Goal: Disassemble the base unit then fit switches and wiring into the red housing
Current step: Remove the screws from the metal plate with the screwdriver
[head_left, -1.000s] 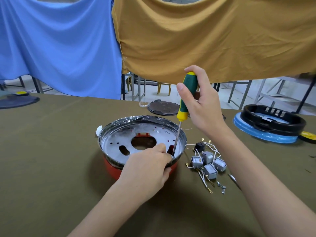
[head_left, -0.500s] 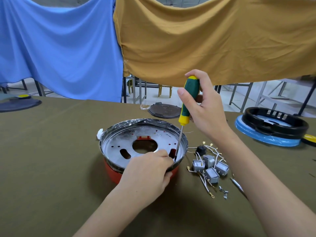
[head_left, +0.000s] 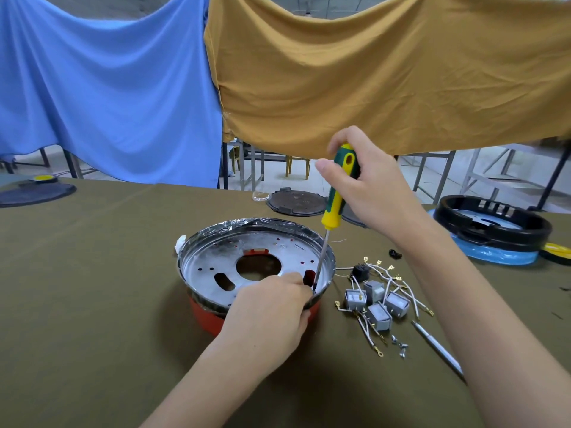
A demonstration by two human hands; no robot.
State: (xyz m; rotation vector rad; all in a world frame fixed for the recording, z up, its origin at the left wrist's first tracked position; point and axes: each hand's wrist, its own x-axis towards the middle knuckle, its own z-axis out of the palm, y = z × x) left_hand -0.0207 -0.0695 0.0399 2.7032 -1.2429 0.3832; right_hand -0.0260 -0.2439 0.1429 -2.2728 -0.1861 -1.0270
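Far left edge of the worktop [head_left: 92, 288], covered in olive cloth: dark flat disc [head_left: 34, 194] with a yellow cap on top

Centre of the worktop: red housing [head_left: 207, 313], round, standing upright, topped by a silver metal plate [head_left: 213, 261] with a large central hole, a slot and small perforations; crinkled foil along its far rim

Left hand [head_left: 265, 319]: lies over the near right rim of the plate, fingers curled down at the edge beside the screwdriver tip; what they hold, if anything, is hidden

Screwdriver [head_left: 335, 199]: green and yellow handle, steel shaft slightly tilted, tip down at the near right rim of the plate, just beside the left fingertips

Right hand [head_left: 370, 193]: grasping the screwdriver handle from above, thumb stretched along its left side

Far edge, behind the plate: dark round lid [head_left: 296, 202], lying flat

Right of the housing, near but apart: grey switches [head_left: 375, 301] in a cluster, white wiring [head_left: 411, 296] with brass terminals, small black switch [head_left: 358, 270]; loose screws [head_left: 400, 345] and a thin metal tool [head_left: 438, 347] nearer the front

Far right edge: black ring-shaped base [head_left: 494, 223] on a blue-wrapped disc [head_left: 500, 256]
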